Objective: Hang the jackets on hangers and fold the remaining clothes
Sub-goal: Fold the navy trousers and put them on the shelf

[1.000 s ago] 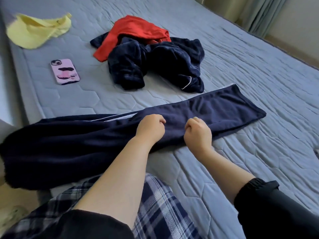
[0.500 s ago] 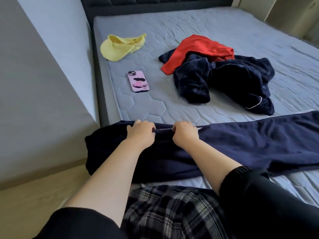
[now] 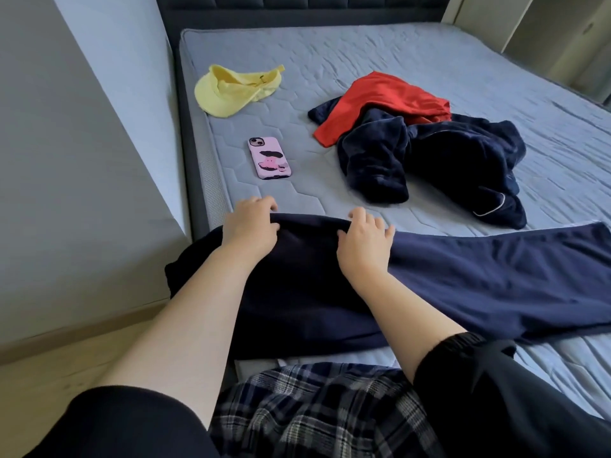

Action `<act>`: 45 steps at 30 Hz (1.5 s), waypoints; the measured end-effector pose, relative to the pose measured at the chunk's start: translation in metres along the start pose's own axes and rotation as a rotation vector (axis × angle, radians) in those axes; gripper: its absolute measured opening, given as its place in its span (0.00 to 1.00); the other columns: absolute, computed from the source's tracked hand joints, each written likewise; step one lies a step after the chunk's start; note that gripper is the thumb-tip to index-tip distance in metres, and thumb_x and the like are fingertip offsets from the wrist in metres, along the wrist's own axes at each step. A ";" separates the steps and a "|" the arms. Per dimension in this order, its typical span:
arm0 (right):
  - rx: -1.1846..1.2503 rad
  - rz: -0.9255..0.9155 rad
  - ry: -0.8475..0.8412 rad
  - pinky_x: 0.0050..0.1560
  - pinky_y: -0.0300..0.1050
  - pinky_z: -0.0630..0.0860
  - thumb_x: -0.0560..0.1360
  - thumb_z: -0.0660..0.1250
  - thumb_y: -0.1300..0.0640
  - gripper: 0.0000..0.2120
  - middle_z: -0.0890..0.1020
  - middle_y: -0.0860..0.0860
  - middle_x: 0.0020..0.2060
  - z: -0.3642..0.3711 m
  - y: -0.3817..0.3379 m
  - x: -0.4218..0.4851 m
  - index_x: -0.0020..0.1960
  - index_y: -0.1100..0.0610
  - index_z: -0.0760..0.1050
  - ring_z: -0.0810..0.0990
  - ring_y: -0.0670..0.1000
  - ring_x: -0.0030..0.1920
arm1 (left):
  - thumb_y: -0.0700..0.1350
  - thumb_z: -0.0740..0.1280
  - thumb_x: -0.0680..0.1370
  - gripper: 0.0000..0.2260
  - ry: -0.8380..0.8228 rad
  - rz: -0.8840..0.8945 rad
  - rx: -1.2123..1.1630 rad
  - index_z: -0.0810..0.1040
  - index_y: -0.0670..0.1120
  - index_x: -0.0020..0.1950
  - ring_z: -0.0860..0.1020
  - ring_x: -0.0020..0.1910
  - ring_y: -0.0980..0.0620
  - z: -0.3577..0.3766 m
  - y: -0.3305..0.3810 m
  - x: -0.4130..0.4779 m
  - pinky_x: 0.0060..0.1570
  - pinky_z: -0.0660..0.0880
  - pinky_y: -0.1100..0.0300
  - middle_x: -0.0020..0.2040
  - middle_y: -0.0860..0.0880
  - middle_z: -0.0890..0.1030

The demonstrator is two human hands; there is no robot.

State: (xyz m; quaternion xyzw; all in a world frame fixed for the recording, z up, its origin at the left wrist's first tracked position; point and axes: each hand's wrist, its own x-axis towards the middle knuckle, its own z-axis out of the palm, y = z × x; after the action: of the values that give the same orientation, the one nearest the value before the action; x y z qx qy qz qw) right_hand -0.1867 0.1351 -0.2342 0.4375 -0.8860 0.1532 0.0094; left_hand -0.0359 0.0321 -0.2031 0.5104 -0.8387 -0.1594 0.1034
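Navy trousers (image 3: pixel 479 279) lie stretched across the near edge of the bed, their left end hanging past the mattress corner. My left hand (image 3: pixel 249 226) grips the far edge of the trousers near that corner, fingers curled over the fabric. My right hand (image 3: pixel 363 241) holds the same far edge a little to the right, fingers hooked over it. A crumpled navy fleece garment (image 3: pixel 429 163) lies further back on the bed with a red garment (image 3: pixel 380 100) partly on top of it.
A pink-cased phone (image 3: pixel 269 158) lies on the grey quilted mattress (image 3: pixel 413 54) just beyond my left hand. A yellow visor cap (image 3: pixel 231 90) sits near the headboard. A wall stands close on the left; wooden floor shows below it.
Both hands have moved from the middle of the trousers leftward to the end near the mattress corner. The view has turned left with them. The white stripe along the far edge is now covered.
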 end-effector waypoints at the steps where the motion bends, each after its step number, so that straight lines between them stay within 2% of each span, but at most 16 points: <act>1: -0.023 0.025 -0.036 0.71 0.59 0.54 0.80 0.60 0.52 0.19 0.73 0.54 0.62 0.004 0.003 -0.001 0.68 0.56 0.63 0.67 0.58 0.65 | 0.43 0.66 0.77 0.11 0.053 0.030 0.062 0.73 0.46 0.59 0.71 0.59 0.43 0.004 0.000 -0.003 0.56 0.70 0.49 0.59 0.44 0.73; 3: -0.062 0.035 -0.069 0.72 0.60 0.51 0.80 0.60 0.51 0.25 0.68 0.55 0.67 0.012 0.010 -0.003 0.73 0.56 0.57 0.63 0.58 0.69 | 0.42 0.65 0.77 0.09 0.096 0.113 0.096 0.72 0.44 0.57 0.71 0.56 0.43 0.013 0.004 -0.010 0.51 0.70 0.50 0.56 0.45 0.72; 6: -0.080 -0.015 -0.149 0.73 0.61 0.51 0.80 0.57 0.50 0.24 0.66 0.55 0.70 0.020 0.021 -0.003 0.73 0.56 0.59 0.60 0.58 0.71 | 0.46 0.63 0.78 0.06 -0.060 0.241 0.074 0.73 0.45 0.53 0.73 0.54 0.44 0.026 0.015 -0.019 0.45 0.69 0.54 0.52 0.47 0.74; 10: -0.075 0.080 -0.434 0.71 0.65 0.43 0.80 0.49 0.43 0.26 0.56 0.52 0.76 0.029 0.049 -0.006 0.75 0.52 0.55 0.48 0.55 0.76 | 0.55 0.57 0.80 0.22 -0.281 0.377 0.269 0.65 0.48 0.72 0.63 0.69 0.44 0.047 0.031 -0.032 0.64 0.65 0.47 0.71 0.45 0.65; 14: -0.060 0.182 -0.372 0.72 0.65 0.43 0.82 0.46 0.47 0.24 0.54 0.51 0.76 0.025 0.083 0.000 0.76 0.52 0.54 0.48 0.53 0.76 | 0.61 0.52 0.80 0.28 -0.449 0.373 0.341 0.49 0.54 0.78 0.44 0.77 0.46 0.070 0.047 -0.053 0.73 0.46 0.38 0.79 0.47 0.45; 17: -0.036 0.091 -0.230 0.72 0.64 0.47 0.81 0.50 0.56 0.19 0.64 0.51 0.71 0.020 0.107 0.004 0.71 0.55 0.63 0.54 0.52 0.74 | 0.65 0.49 0.79 0.30 -0.489 0.403 0.338 0.47 0.56 0.78 0.38 0.77 0.45 0.080 0.058 -0.063 0.72 0.41 0.37 0.79 0.47 0.40; 20: -0.042 0.087 -0.232 0.73 0.62 0.46 0.75 0.54 0.64 0.23 0.66 0.50 0.71 0.012 0.128 0.011 0.70 0.55 0.64 0.55 0.53 0.74 | 0.68 0.49 0.77 0.31 -0.572 0.495 0.345 0.46 0.59 0.77 0.35 0.76 0.45 0.088 0.064 -0.069 0.72 0.40 0.38 0.78 0.49 0.39; 23: -0.122 -0.018 -0.366 0.73 0.62 0.42 0.72 0.58 0.64 0.30 0.65 0.51 0.72 0.006 0.139 0.022 0.73 0.53 0.61 0.52 0.55 0.76 | 0.68 0.51 0.77 0.30 -0.638 0.579 0.271 0.53 0.60 0.77 0.42 0.77 0.48 0.091 0.072 -0.070 0.73 0.43 0.40 0.79 0.52 0.47; 26: -0.085 -0.141 -0.434 0.72 0.57 0.50 0.66 0.63 0.64 0.35 0.69 0.53 0.67 -0.003 0.130 0.037 0.73 0.51 0.61 0.61 0.55 0.71 | 0.57 0.57 0.80 0.22 -0.337 0.587 0.157 0.65 0.54 0.74 0.54 0.75 0.49 0.085 0.075 -0.056 0.72 0.52 0.45 0.77 0.50 0.59; 29: -0.006 -0.246 -0.535 0.66 0.51 0.64 0.67 0.64 0.64 0.33 0.72 0.53 0.64 -0.006 0.108 0.050 0.71 0.51 0.65 0.70 0.56 0.65 | 0.48 0.64 0.77 0.30 -0.126 0.421 0.268 0.56 0.51 0.76 0.50 0.76 0.46 0.078 0.057 -0.034 0.72 0.51 0.42 0.78 0.48 0.53; 33: -0.064 -0.252 -0.735 0.54 0.50 0.75 0.68 0.72 0.58 0.25 0.75 0.51 0.55 -0.012 0.087 0.065 0.63 0.52 0.70 0.75 0.54 0.54 | 0.57 0.67 0.75 0.40 -0.316 0.249 0.346 0.46 0.50 0.78 0.47 0.77 0.45 0.065 0.027 -0.009 0.71 0.43 0.37 0.78 0.48 0.55; 35: -0.163 -0.239 -0.824 0.49 0.48 0.75 0.67 0.75 0.55 0.18 0.77 0.50 0.49 -0.019 0.086 0.070 0.54 0.52 0.73 0.76 0.53 0.49 | 0.62 0.70 0.70 0.41 -0.317 0.249 0.367 0.54 0.51 0.77 0.58 0.74 0.45 0.057 0.020 0.000 0.71 0.48 0.38 0.73 0.48 0.65; 38: -0.355 -0.199 -0.910 0.50 0.47 0.76 0.66 0.77 0.51 0.13 0.79 0.50 0.44 -0.023 0.095 0.071 0.43 0.51 0.74 0.79 0.54 0.46 | 0.56 0.73 0.66 0.26 -0.397 0.210 0.303 0.71 0.52 0.61 0.74 0.58 0.45 0.044 0.013 0.011 0.57 0.68 0.51 0.58 0.49 0.77; 40: -0.529 -0.178 -0.921 0.48 0.46 0.75 0.67 0.76 0.55 0.13 0.78 0.51 0.43 -0.027 0.106 0.065 0.46 0.55 0.75 0.77 0.54 0.45 | 0.46 0.74 0.67 0.16 -0.537 0.156 0.280 0.73 0.49 0.51 0.76 0.51 0.45 0.033 0.008 0.018 0.50 0.73 0.54 0.52 0.48 0.79; 42: -0.659 -0.142 -0.889 0.48 0.46 0.75 0.68 0.74 0.60 0.16 0.76 0.52 0.42 -0.033 0.122 0.060 0.54 0.58 0.77 0.76 0.56 0.45 | 0.37 0.72 0.67 0.14 -0.615 0.089 0.333 0.75 0.48 0.49 0.77 0.48 0.46 0.021 0.002 0.020 0.50 0.75 0.54 0.50 0.47 0.80; 45: -0.677 -0.062 -0.753 0.47 0.46 0.74 0.69 0.71 0.61 0.17 0.78 0.53 0.47 -0.044 0.140 0.055 0.57 0.58 0.76 0.78 0.57 0.50 | 0.36 0.71 0.67 0.14 -0.520 -0.009 0.391 0.77 0.49 0.49 0.76 0.45 0.46 0.011 -0.009 0.013 0.44 0.73 0.55 0.48 0.48 0.79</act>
State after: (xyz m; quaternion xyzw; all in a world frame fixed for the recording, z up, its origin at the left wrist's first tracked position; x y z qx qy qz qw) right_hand -0.3353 0.1846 -0.2210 0.4609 -0.8145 -0.3114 -0.1646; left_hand -0.0387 0.0183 -0.2166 0.4665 -0.8495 -0.1205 -0.2149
